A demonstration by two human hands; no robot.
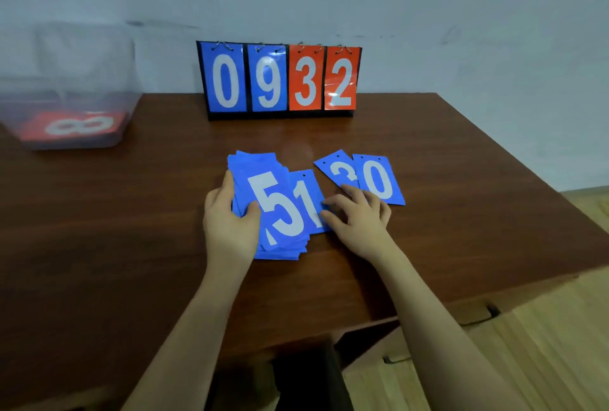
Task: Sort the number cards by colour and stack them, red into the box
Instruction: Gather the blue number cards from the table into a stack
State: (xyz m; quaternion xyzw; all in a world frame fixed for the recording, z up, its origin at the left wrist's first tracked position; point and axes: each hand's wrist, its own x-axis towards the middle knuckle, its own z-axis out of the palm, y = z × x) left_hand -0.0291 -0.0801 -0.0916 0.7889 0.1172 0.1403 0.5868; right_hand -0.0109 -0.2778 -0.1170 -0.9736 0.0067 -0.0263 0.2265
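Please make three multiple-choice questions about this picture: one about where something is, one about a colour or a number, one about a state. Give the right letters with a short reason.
1. Where is the clear box?
A. at the far left of the table
B. beside the right hand
C. on the floor

2. How many flip cards on the scoreboard are red?
A. one
B. two
C. four

3. What is the left hand doing?
A. hanging idle
B. holding the blue stack
C. reaching into the box

Answers: 1 A, the box stands at the far left of the table. 2 B, only the 3 and the 2 are red. 3 B, its thumb lies on the blue stack, fingers at the edge.
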